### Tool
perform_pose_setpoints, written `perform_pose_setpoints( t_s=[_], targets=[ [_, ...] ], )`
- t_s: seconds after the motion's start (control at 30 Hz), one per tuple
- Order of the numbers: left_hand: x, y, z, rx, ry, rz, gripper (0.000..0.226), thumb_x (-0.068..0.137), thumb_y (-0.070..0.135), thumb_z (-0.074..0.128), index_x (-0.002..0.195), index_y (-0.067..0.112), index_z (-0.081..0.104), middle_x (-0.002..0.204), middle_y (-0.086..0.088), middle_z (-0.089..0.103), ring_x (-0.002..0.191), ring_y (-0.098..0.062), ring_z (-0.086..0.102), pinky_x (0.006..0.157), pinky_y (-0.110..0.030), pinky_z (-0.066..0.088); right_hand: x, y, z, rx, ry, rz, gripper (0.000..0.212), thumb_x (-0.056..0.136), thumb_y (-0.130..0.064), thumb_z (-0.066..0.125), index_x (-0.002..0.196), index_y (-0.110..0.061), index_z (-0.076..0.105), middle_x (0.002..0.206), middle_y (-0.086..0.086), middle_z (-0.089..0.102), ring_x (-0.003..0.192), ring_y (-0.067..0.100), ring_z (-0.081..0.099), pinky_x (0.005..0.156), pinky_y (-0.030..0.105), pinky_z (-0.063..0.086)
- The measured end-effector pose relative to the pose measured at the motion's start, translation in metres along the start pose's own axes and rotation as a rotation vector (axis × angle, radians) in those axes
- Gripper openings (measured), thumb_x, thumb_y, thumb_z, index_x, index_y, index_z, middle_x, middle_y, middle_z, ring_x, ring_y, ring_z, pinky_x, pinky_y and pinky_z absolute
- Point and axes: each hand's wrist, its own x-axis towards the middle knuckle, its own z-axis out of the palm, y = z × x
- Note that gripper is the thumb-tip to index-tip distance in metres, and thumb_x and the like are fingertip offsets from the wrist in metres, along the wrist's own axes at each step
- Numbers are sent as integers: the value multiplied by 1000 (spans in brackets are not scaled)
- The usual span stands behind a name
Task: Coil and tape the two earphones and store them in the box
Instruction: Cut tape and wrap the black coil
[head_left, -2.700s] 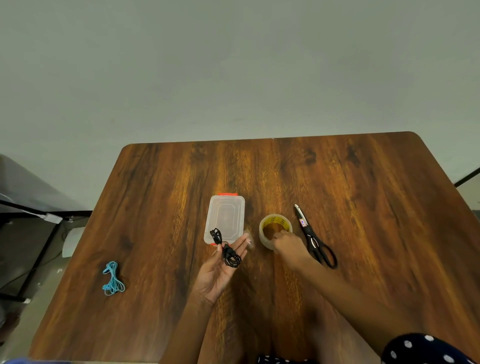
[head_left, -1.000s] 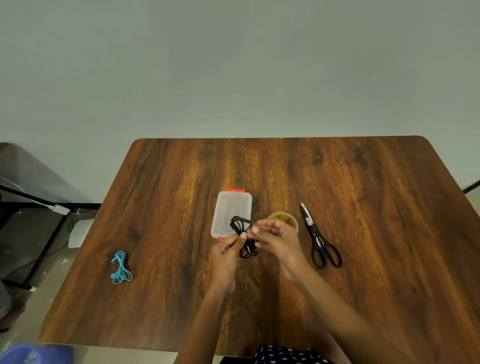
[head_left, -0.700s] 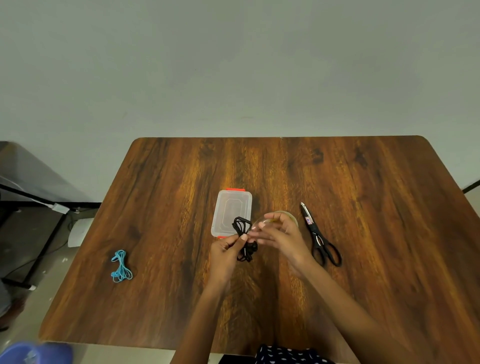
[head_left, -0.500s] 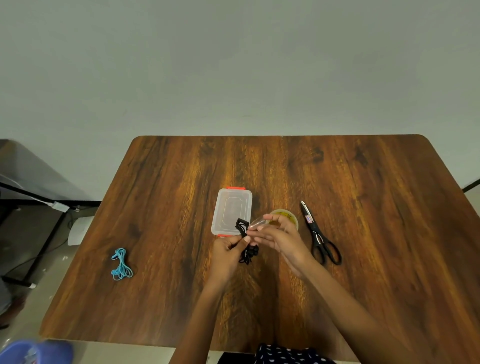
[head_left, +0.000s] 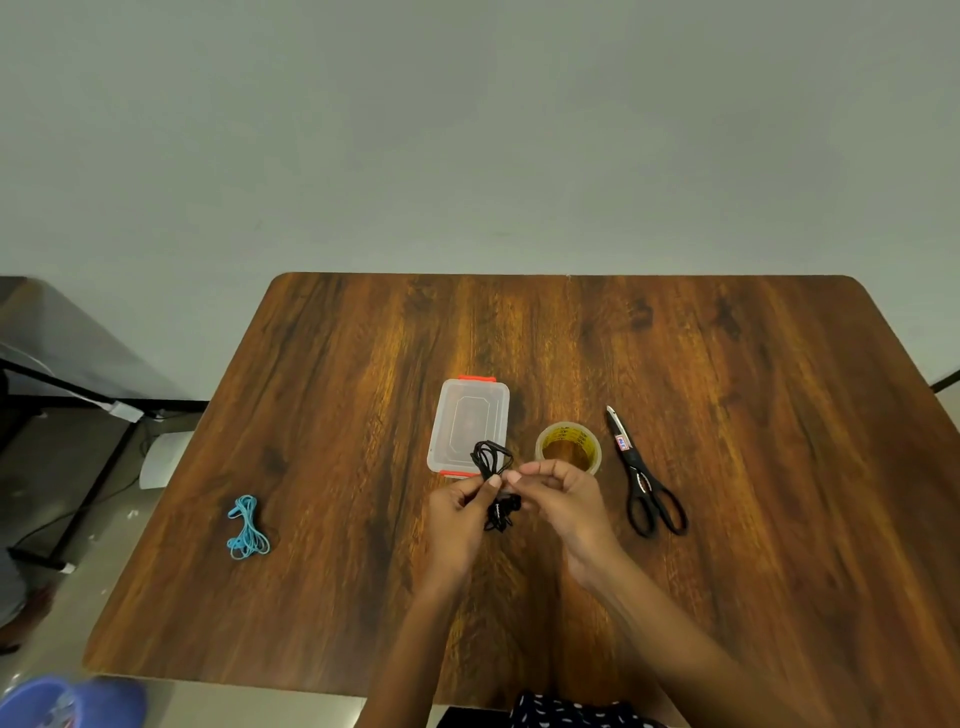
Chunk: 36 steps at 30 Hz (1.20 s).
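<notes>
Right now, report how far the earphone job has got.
Done: the black earphone is coiled into a bundle, and the blue earphone lies bundled on the table; whether it is taped is too small to tell. In hand: the left hand and right hand pinch the black bundle at its middle. Left: both earphones are outside the lidded plastic box.

- Table (head_left: 727, 364): dark brown wood grain with lighter orange-brown streaks.
- Box (head_left: 467, 426): clear, translucent plastic with 2 orange-red clips.
- Held earphone (head_left: 493, 460): black.
- Second earphone (head_left: 245, 529): light blue.
- Tape roll (head_left: 568, 447): clear tape on a yellow core with dark print.
- Scissors (head_left: 644, 480): black handles, silver blade tip, small red and white label.
- Wall (head_left: 467, 130): plain pale grey-green.
- Garment (head_left: 566, 717): dark with white dots.
</notes>
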Motion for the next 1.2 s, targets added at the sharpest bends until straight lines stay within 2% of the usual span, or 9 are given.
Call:
perform_pose_setpoints(
  t_s=[0.1,0.2,0.27,0.47,0.57,0.77,0.9,1.03,1.2],
  targets=[
    [-1,-1,3,26,4,24,18,92,7,58,86,7,75,75,1,75,72,-10,71,61,-15,51,-1,0,2,18,34,7,14,76,-14,77,87,-10,70,88,10,74,89,19,69,66,20,48],
    [-1,-4,3,9,-2,10,17,92,9,59,91,4,75,82,-7,76,80,-19,72,70,-25,56,1,-3,0,102,18,49,14,76,-10,77,88,-8,70,88,13,74,87,20,68,75,26,53],
    [-2,-5,2,-19,-3,7,17,92,10,59,95,3,74,85,-6,76,84,-18,72,71,-23,56,1,-4,-1,127,0,50,14,77,-6,75,90,-7,70,91,13,74,88,20,68,80,29,54],
    [-4,-5,3,-102,-5,-54,18,92,10,58,98,5,74,87,-5,76,83,-12,71,65,-15,52,-5,-6,2,72,42,8,11,77,-5,74,84,-11,70,89,6,75,83,11,68,70,23,52],
    [-6,-4,3,-154,-1,-96,17,92,11,58,98,10,74,89,-3,76,84,-9,71,64,-14,51,-6,-9,2,63,34,-25,11,76,-3,74,79,-12,70,84,3,76,82,8,70,62,15,50],
    [-3,-2,2,-169,6,-108,20,91,14,59,103,4,72,96,-12,75,95,-24,70,84,-33,54,-7,-12,-2,105,17,-63,20,73,-3,77,89,-5,66,86,5,76,84,14,72,64,17,53],
    [-4,-3,6,-103,10,-72,18,91,15,61,99,7,74,92,-8,76,93,-22,70,83,-31,55,-5,-15,-3,92,24,-123,16,74,-2,76,86,-4,66,87,10,75,75,20,71,66,22,55],
    [-4,-1,8,-76,8,-11,16,91,9,60,94,5,75,85,-4,76,83,-15,72,67,-17,53,-4,-11,-4,24,37,-111,15,71,-4,79,82,-7,69,83,12,73,74,16,68,65,21,54],
    [-2,0,9,-31,45,30,16,91,7,60,94,1,74,85,-8,76,84,-19,72,72,-21,55,-4,-10,-5,48,87,-98,13,71,-4,79,77,-10,69,74,6,73,69,7,66,57,16,51]
  ],
)
